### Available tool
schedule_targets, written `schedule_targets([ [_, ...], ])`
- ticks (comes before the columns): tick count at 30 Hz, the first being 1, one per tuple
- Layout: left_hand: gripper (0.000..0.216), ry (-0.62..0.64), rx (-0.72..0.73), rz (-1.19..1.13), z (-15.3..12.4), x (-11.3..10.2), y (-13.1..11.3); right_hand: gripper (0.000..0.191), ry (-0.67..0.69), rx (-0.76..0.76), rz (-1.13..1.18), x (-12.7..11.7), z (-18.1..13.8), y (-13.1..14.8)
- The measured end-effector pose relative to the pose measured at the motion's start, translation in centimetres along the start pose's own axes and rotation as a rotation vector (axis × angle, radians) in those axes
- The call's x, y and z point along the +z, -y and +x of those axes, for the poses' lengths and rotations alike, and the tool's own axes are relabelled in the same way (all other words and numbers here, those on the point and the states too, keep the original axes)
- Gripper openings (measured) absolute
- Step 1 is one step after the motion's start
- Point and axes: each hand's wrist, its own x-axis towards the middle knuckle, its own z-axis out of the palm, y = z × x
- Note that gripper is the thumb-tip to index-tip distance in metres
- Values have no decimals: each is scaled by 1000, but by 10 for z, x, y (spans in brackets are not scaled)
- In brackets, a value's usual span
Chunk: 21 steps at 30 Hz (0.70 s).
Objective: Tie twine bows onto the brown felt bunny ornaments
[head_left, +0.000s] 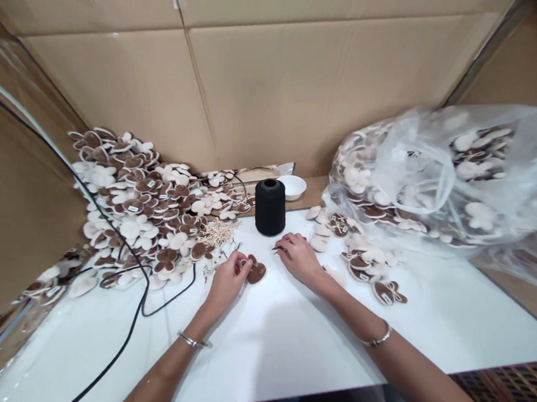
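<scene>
My left hand pinches the edge of a brown plush patch with rounded lobes, low over the white table. My right hand is closed around a small dark pointed tool, whose tip sticks out to the left; most of it is hidden by the fingers. A gap separates this tip from the patch. Just behind the hands stands a black thread cone. Several finished-looking patches lie right of my right hand, among them a brown one with a cream bow. Cream cord pieces lie behind my left hand.
A tall heap of brown and white patches fills the back left. At the back right slumps a clear plastic bag of more patches. A white bowl sits behind the cone. Black cable crosses the left side; cardboard walls enclose the table.
</scene>
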Motion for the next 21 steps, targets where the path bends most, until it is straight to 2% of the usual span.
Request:
schedule_targets([
  [2, 24, 14, 13, -27, 1, 0, 0, 19, -30, 2, -9, -1, 1, 1],
  [4, 25, 49, 34, -126, 2, 2, 0, 19, -35, -27, 78, -4, 0, 8],
  [6, 26, 94, 53, -229, 4, 3, -1, 20, 54, -64, 279, -7, -2, 17],
  [8, 26, 118, 58, -306, 7, 5, -4, 25, 172, -29, 492, -8, -4, 25],
  [10, 26, 120, 44, -379, 8, 5, -6, 28, 232, 21, 624, -7, -6, 29],
  [14, 27, 142, 23, -496, 6, 6, -8, 27, 256, 126, 736, -7, -7, 32],
  [21, 25, 131, -1, -496, -4, 6, -12, 32, 377, 188, 904, -12, -11, 42],
])
